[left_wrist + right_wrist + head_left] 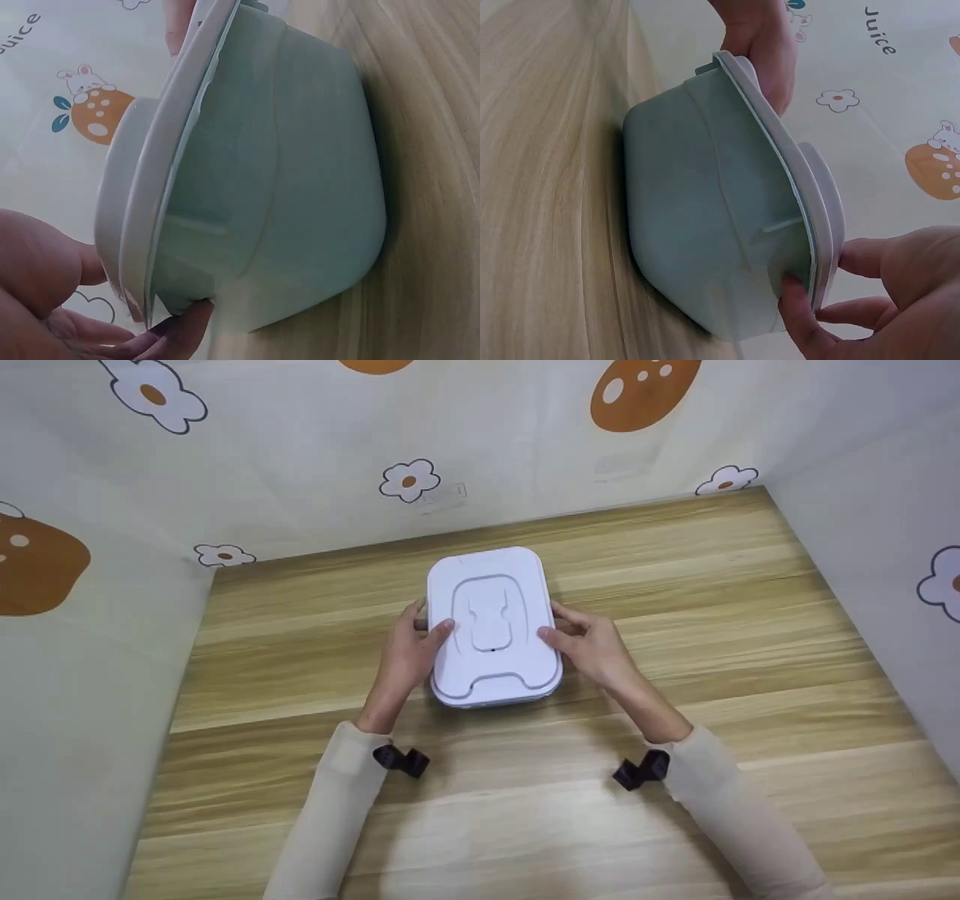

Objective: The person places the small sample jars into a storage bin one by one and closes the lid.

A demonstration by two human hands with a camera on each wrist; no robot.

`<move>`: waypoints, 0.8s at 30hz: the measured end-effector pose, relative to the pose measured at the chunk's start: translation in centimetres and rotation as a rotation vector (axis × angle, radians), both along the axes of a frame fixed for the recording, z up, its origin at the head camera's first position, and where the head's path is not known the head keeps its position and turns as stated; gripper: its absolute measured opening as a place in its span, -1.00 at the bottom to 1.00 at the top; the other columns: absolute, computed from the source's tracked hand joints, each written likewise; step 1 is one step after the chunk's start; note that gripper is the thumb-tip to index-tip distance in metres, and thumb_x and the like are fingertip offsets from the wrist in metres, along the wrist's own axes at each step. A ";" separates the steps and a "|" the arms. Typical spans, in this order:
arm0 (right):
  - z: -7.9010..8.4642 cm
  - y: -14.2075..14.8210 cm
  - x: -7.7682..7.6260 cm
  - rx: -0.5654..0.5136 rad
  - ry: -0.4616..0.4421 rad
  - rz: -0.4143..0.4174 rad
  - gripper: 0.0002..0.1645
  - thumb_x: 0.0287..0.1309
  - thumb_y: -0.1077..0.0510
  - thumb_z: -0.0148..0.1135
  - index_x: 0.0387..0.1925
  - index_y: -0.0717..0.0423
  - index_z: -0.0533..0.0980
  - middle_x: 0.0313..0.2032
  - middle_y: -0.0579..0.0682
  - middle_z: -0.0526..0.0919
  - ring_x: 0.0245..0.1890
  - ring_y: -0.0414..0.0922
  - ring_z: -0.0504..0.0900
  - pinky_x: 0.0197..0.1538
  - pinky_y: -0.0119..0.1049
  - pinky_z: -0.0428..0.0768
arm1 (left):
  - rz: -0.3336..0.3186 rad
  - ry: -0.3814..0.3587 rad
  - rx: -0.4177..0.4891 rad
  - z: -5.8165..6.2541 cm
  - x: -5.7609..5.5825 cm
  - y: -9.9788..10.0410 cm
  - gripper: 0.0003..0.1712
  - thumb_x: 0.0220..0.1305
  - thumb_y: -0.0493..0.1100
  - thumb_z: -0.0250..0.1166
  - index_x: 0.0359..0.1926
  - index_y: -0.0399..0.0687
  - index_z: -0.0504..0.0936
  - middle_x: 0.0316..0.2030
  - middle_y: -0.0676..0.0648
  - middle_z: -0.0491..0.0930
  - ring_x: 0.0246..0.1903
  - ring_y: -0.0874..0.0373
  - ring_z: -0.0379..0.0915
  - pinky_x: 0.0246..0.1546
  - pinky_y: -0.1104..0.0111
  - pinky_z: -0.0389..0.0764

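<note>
A pale green plastic tub (pixel 300 165) with a white lid (pixel 495 622) sits on the wooden table, and both hands hold it by its long sides. From above, the lid hides nearly all of the tub. My left hand (pixel 407 654) grips the left rim, thumb on top of the lid and fingers beneath the edge. On the opposite side my right hand (pixel 598 651) pinches the rim the same way, its thumb near the lid's right edge. In the right wrist view a fingertip (pixel 795 292) presses under the rim against the tub wall.
The wood-grain table (pixel 720 607) surrounds the tub. A patterned curtain (pixel 315 457) with flowers and orange shapes stands behind it, and pale walls flank both sides. Each sleeve carries a black wrist mount (pixel 641 769).
</note>
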State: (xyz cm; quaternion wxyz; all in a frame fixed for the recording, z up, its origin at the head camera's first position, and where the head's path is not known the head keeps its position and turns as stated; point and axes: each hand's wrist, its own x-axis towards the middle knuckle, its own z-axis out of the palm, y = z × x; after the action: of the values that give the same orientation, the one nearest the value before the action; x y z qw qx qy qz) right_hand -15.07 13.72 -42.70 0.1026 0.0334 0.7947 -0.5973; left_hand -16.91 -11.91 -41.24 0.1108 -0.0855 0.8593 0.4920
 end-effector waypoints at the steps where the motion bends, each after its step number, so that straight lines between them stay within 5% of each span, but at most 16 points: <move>1: -0.1 0.0 0.0 -0.015 -0.003 0.003 -0.34 0.28 0.11 0.34 0.38 0.03 0.40 0.16 0.17 0.65 -0.11 -0.17 0.70 -0.17 -0.50 0.73 | 0.003 0.005 0.014 -0.1 0.0 -0.1 -0.25 0.46 -0.05 0.20 0.53 -0.15 0.14 0.20 -0.31 0.54 0.13 -0.06 0.58 0.10 0.16 0.71; 6: -0.3 0.2 -0.1 -0.060 -0.037 0.003 -0.33 0.29 0.13 0.33 0.39 0.07 0.38 0.15 0.19 0.64 -0.30 -0.28 0.68 -0.26 -0.46 0.76 | 0.030 0.016 0.038 -0.4 0.0 -0.1 -0.27 0.43 -0.05 0.25 0.51 -0.08 0.22 0.14 -0.30 0.58 0.08 -0.06 0.61 0.03 0.19 0.74; 14: -0.4 0.2 -0.7 -0.065 -0.049 0.019 -0.32 0.30 0.10 0.32 0.41 0.06 0.37 0.21 0.14 0.57 -0.20 -0.26 0.65 -0.24 -0.44 0.76 | 0.032 0.018 0.054 -0.5 -0.6 -0.4 -0.27 0.41 -0.02 0.28 0.49 -0.07 0.26 0.09 -0.29 0.60 0.01 -0.06 0.64 -0.03 0.22 0.75; 19: -0.3 1.3 -1.4 -0.099 -0.056 0.016 -0.34 0.30 0.06 0.33 0.38 0.09 0.41 0.23 0.18 0.57 -0.33 -0.22 0.68 -0.26 -0.24 0.81 | -0.019 -0.041 -0.002 0.2 -1.3 -0.6 -0.25 0.46 0.08 0.19 0.52 -0.06 0.18 0.14 -0.26 0.57 0.04 -0.04 0.62 0.01 0.21 0.74; 24: 0.2 3.2 -2.5 -0.059 0.016 -0.036 -0.37 0.35 -0.09 0.24 0.33 0.13 0.45 0.20 0.17 0.61 -0.30 -0.12 0.71 -0.15 -0.17 0.80 | -0.037 0.003 -0.079 0.1 -2.4 -1.8 -0.24 0.53 0.11 0.05 0.54 -0.18 0.10 0.26 -0.31 0.46 0.19 -0.09 0.50 0.19 0.12 0.65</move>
State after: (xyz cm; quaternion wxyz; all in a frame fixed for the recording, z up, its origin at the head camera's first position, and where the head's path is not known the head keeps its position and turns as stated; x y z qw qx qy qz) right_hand -17.56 16.90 -42.49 0.0864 0.0402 0.7768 -0.6225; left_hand -19.26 -13.73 -41.18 0.1151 -0.0731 0.8797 0.4555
